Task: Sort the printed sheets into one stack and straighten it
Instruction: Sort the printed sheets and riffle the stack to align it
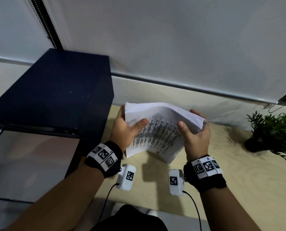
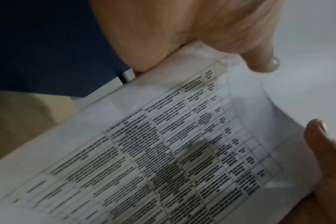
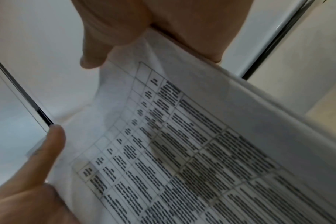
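Both arms reach forward over the table [image 1: 239,180], and the left hand [image 1: 125,129] and right hand [image 1: 196,135] each grip one side of the paper stack [image 1: 157,130], thumbs on top and fingers [image 1: 195,112] curled behind it, holding it up off the table.

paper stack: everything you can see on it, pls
The paper stack is a thick bundle of white sheets; the top page carries a printed table of dark text, too blurred to read. It is held above the light wooden desk, bowed, with the far edges fanned. The left hand grips its left side, thumb on top; the right hand grips the right side the same way. Its near corners hang toward the desk; whether they touch it is unclear.
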The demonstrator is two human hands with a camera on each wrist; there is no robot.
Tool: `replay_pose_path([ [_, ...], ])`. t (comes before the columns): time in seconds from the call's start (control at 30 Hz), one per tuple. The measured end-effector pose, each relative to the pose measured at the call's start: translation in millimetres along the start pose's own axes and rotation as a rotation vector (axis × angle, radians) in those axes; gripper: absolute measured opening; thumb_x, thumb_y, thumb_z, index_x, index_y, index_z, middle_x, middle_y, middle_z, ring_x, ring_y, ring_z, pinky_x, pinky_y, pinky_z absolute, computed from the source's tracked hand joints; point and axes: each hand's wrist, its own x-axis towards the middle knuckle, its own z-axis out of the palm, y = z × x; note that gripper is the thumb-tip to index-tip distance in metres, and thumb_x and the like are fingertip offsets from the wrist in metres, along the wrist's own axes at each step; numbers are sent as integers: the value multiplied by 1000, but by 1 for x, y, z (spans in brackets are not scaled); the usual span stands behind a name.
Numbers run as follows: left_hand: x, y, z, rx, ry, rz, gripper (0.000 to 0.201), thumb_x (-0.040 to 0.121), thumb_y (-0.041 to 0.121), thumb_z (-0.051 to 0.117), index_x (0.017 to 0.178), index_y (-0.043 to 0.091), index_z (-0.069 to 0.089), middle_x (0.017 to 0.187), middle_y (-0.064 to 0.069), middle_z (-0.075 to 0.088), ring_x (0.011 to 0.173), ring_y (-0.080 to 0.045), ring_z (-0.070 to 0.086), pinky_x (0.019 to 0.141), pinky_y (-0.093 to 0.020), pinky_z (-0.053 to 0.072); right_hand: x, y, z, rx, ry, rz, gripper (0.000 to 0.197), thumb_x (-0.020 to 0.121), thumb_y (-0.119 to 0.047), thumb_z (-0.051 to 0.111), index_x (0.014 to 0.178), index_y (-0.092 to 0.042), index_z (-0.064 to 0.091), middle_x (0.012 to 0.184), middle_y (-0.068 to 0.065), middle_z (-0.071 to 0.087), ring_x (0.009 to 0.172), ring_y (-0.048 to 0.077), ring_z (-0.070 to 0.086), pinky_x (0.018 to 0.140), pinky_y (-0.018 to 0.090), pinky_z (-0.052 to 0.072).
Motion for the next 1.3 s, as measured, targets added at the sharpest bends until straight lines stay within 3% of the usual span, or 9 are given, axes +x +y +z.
replay_pose_path([
  [0.13, 4, 13, 6, -80, 16, 74, 81, 75, 69, 66, 129, 11, 53, 115, -9, 69, 109, -28, 66, 94, -44, 53, 6, -13, 6, 80, 60, -89, 41, 75, -34, 75, 109, -17, 60, 97, 10, 62, 90, 17, 59, 83, 29, 48],
  [0.27, 14, 16, 11, -25, 139, 103, 41, 95, 46, 50, 113, 12, 65, 105, -10, 70, 97, -26, 65, 93, -59, 50, 12, -12, 8, 54, 147, -106, 13, 86, -18, 56, 93, -15, 66, 84, -12, 67, 77, -5, 59, 75, 10, 44],
  [0.43, 19, 8, 5, -22, 17, 69, 62, 76, 53, 75, 124, 20, 54, 115, -9, 65, 103, -20, 64, 93, -36, 54, 2, 19, -6, -13, 172, -32, 30, 106, -24, 33, 120, -33, 57, 128, 4, 60, 118, 17, 57, 102, 33, 45],
  [0.53, 20, -4, 0, 35, -40, -31, 74, 62, 33, 89, 124, 13, 54, 115, -3, 70, 106, -13, 68, 93, -30, 55, -17, 59, -13, 64, 44, 208, 74, 86, -77, 34, 137, -25, 48, 139, 2, 56, 129, 20, 52, 105, 43, 42],
  [0.6, 21, -9, -1, 85, -62, -65, 67, 61, 25, 89, 119, 9, 60, 109, -1, 74, 103, -13, 70, 91, -30, 56, -27, 80, -17, 72, -41, 287, 93, 76, -85, 39, 140, -17, 46, 139, 6, 56, 132, 25, 49, 111, 52, 35],
  [0.73, 25, -20, -1, 147, -77, -51, 45, 65, 12, 89, 106, 14, 70, 98, 9, 76, 97, -8, 72, 85, -23, 56, -34, 93, -14, -41, -41, 341, 93, 70, -70, 57, 140, -11, 41, 128, -10, 57, 119, 0, 53, 110, 38, 36],
  [0.9, 27, -23, -1, 107, -100, -44, 34, 70, 3, 85, 94, 24, 72, 87, 18, 76, 91, -3, 73, 80, -17, 55, -31, 113, -11, -73, -19, 468, 83, 68, -39, 78, 138, -17, 40, 127, 0, 62, 120, 20, 59, 103, 41, 47],
  [1.13, 26, -19, -3, 106, -75, -57, 24, 70, 14, 86, 87, 26, 75, 90, 10, 78, 92, -11, 74, 82, -25, 57, -35, 132, -9, -156, -41, 498, 75, 68, -24, 87, 130, -19, 45, 116, -6, 66, 107, 17, 65, 91, 39, 52],
  [1.3, 27, -23, -8, 144, -22, -91, 48, 59, 42, 91, 86, 6, 74, 93, -21, 75, 82, -27, 71, 83, -50, 56, -5, 91, -12, -103, -14, 359, 60, 65, -2, 87, 115, -13, 57, 100, -3, 75, 88, 10, 73, 76, 31, 60],
])
